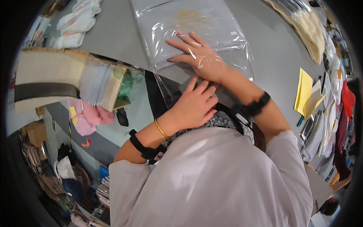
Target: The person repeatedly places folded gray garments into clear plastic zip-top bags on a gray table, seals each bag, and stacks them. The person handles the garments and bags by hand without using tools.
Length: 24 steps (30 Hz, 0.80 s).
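A clear plastic bag [223, 15] lies flat on the grey table in front of me. Inside it, or seen through it, is a grey folded layer with a tan print and a small white label. My right hand [206, 62] rests flat on the bag's near part, fingers spread. White glints cross its back, so clear film seems to lie over it. My left hand [193, 106] is just nearer to me, beside the right wrist. Its fingers are apart and loosely bent, with nothing visible in them. The film's near edge between the hands is hard to make out.
At the left stands an open cardboard box [47, 64] with a stack of clear sleeves [97, 81]. Pink cloth [89, 115] lies below it. White wrapped bundles [77, 24] sit at far left. Cream fabric [306, 32], yellow papers [303, 92] and a phone [307, 126] line the right.
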Each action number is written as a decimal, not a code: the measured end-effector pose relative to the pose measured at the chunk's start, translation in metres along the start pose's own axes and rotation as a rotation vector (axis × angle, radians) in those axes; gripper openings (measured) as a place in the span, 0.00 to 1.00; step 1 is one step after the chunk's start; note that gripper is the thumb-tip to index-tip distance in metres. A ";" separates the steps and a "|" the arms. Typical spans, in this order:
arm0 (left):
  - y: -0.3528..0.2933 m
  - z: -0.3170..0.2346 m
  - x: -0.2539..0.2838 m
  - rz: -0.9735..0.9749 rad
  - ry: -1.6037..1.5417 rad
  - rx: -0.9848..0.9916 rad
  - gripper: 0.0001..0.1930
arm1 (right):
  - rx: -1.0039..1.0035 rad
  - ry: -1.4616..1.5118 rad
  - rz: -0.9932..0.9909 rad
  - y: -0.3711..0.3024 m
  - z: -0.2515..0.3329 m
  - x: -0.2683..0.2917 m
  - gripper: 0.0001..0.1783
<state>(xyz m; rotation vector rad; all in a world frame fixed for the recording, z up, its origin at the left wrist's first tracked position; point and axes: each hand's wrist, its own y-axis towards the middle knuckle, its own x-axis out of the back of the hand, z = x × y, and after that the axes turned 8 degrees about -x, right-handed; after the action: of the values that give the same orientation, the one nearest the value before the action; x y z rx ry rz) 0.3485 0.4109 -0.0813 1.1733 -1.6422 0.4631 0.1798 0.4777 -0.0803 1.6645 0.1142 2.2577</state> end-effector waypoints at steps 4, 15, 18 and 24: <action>-0.001 0.002 0.028 -0.097 -0.022 -0.191 0.12 | -0.072 0.109 0.120 -0.027 -0.002 0.008 0.29; 0.016 0.126 0.055 0.032 0.239 0.026 0.30 | -0.405 0.453 -0.089 -0.155 0.002 0.007 0.14; 0.014 0.126 0.050 0.046 0.272 0.025 0.30 | -0.401 0.413 -0.116 -0.141 0.008 0.014 0.11; 0.015 0.123 0.051 0.041 0.276 0.027 0.31 | -0.370 0.189 -0.103 -0.157 0.011 0.013 0.06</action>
<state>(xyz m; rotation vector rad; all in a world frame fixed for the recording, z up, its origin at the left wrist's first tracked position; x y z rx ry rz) 0.2725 0.3006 -0.0827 1.0456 -1.4269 0.6460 0.2212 0.6278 -0.1056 1.2280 -0.1608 2.1924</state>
